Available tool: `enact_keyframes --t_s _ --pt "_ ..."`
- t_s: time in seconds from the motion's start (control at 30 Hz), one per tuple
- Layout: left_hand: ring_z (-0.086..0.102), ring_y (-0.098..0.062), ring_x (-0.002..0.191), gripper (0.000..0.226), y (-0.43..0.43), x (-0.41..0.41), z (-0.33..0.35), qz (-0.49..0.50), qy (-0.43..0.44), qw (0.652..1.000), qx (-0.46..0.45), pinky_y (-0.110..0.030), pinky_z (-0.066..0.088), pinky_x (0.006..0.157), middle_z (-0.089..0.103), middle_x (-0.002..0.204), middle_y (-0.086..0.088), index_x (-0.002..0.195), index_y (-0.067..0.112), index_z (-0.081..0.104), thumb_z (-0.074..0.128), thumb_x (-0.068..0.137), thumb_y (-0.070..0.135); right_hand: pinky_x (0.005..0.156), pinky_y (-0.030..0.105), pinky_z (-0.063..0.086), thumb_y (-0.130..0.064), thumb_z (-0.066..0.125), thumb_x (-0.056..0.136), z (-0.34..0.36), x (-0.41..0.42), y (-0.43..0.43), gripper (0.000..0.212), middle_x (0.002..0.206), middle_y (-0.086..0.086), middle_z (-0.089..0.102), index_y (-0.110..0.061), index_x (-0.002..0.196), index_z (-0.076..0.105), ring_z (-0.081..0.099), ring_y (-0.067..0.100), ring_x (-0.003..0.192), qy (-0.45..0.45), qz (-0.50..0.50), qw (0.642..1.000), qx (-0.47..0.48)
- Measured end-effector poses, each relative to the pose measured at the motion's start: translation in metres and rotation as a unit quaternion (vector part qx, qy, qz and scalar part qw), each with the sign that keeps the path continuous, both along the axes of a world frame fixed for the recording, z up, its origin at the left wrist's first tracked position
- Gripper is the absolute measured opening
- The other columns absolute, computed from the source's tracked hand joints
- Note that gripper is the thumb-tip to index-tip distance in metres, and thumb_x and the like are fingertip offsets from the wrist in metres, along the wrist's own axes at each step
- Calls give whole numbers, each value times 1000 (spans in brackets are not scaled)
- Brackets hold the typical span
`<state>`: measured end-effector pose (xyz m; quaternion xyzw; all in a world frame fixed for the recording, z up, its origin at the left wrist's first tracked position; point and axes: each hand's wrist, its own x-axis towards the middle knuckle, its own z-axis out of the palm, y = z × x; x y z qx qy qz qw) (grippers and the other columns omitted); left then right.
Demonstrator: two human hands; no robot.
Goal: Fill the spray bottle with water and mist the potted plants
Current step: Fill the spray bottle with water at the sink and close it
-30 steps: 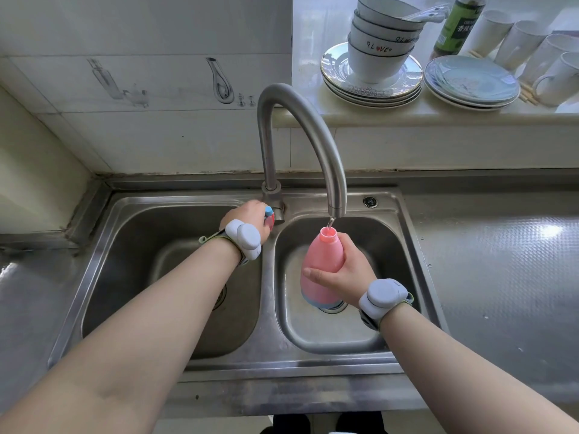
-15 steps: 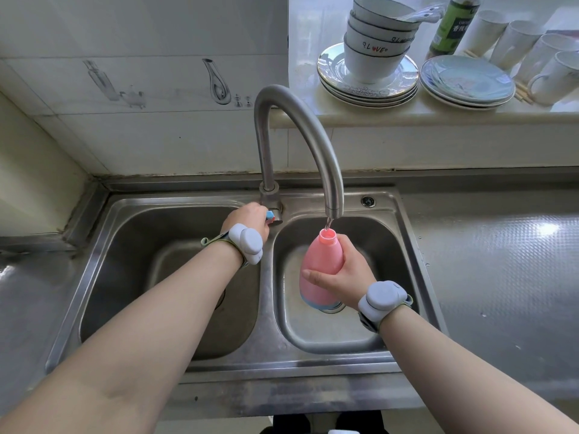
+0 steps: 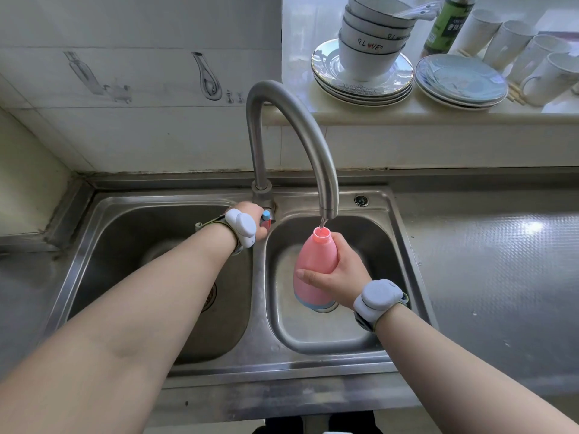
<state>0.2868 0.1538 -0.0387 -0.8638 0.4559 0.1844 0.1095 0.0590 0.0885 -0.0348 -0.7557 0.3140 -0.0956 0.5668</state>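
Observation:
A pink bottle point(image 3: 315, 270) with a pale blue base and no spray head is held upright over the right sink basin point(image 3: 329, 333). My right hand point(image 3: 338, 275) is wrapped around its body. Its open neck sits directly below the spout of the curved steel tap point(image 3: 294, 133), and a thin stream of water runs into it. My left hand point(image 3: 255, 219) grips the tap handle, whose red and blue tip shows at the tap's base. The spray head and the potted plants are not in view.
The left sink basin point(image 3: 125, 277) lies under my left forearm. A steel counter point(image 3: 501, 261) runs to the right. On the window ledge behind stand stacked bowls on plates point(image 3: 366, 57), a pile of blue plates point(image 3: 460, 83), white mugs point(image 3: 526, 54) and a green bottle point(image 3: 445, 23).
My left hand has turned a little on the tap handle. The bottle and my right hand stay under the spout, with water still running in.

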Motion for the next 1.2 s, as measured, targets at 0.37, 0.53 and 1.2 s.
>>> enact_keyframes --t_s 0.37,0.53,1.2 --pt "57 -33 90 26 0 9 -24 -15 -32 999 -9 -31 37 65 54 104 -12 97 9 65 53 87 30 69 19 47 -39 85 59 -3 3 4 62 99 -14 63 -39 112 51 62 8 89 1 -1 1000 12" --pt "52 -34 106 32 -6 11 -27 -14 -17 1000 15 -35 38 70 51 113 -13 114 4 60 47 90 20 67 15 46 -39 85 61 -1 2 3 61 98 -15 63 -42 110 50 61 1 86 3 0 1000 7" --pt "51 -36 108 25 1 -7 -20 60 -10 997 -49 -39 41 76 51 114 -16 111 1 53 40 91 9 68 17 46 -37 86 63 0 0 6 62 100 -15 62 -40 113 50 60 4 89 -1 -7 1000 8"
